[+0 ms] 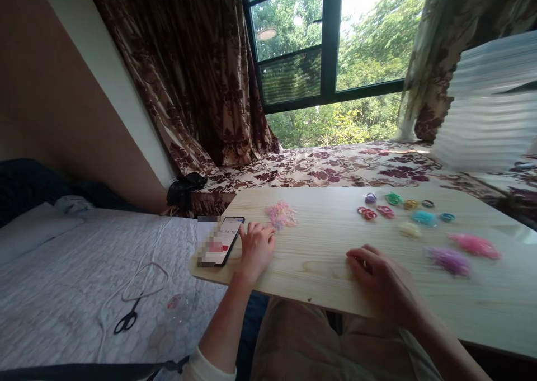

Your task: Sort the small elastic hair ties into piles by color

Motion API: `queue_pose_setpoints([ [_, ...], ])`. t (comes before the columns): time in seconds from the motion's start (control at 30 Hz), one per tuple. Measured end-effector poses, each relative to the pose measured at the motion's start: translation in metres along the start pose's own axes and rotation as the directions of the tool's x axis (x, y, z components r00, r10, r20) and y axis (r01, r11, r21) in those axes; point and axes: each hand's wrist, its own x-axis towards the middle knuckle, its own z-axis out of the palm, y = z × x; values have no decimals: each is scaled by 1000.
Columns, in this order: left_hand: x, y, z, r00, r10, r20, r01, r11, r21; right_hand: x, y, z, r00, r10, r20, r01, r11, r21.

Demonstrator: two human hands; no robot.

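Observation:
My left hand (257,249) is over the left part of the pale wooden board, its thumb and index finger together at the lower edge of a loose pile of small pink and pastel pieces (282,215). Anything in that pinch is too small to name. Beside its outer fingers lies a phone (224,241) with a lit screen. My right hand (380,277) rests near the board's front edge, right of centre, fingers curled and fingertips close together. What it holds, if anything, is hidden.
Bundles of coloured bands, including green (393,198), blue (423,218), pink (476,245) and purple (448,260), lie on the right of the board (310,263). Black-handled scissors (126,321) and a white cable (161,266) are on the bed at left. A window stands behind.

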Motion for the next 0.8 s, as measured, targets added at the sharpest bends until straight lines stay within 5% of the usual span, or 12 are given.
queue_pose_setpoints([
  [0.53, -6, -10, -16, 996, 0, 85, -1, 1000, 6, -1, 2, 0, 1000, -3, 8, 3, 1000, -10],
  [0.8, 7, 0, -10, 989, -46, 142, 36, 996, 76, -1, 1, 0, 1000, -12, -1, 12, 1000, -4],
])
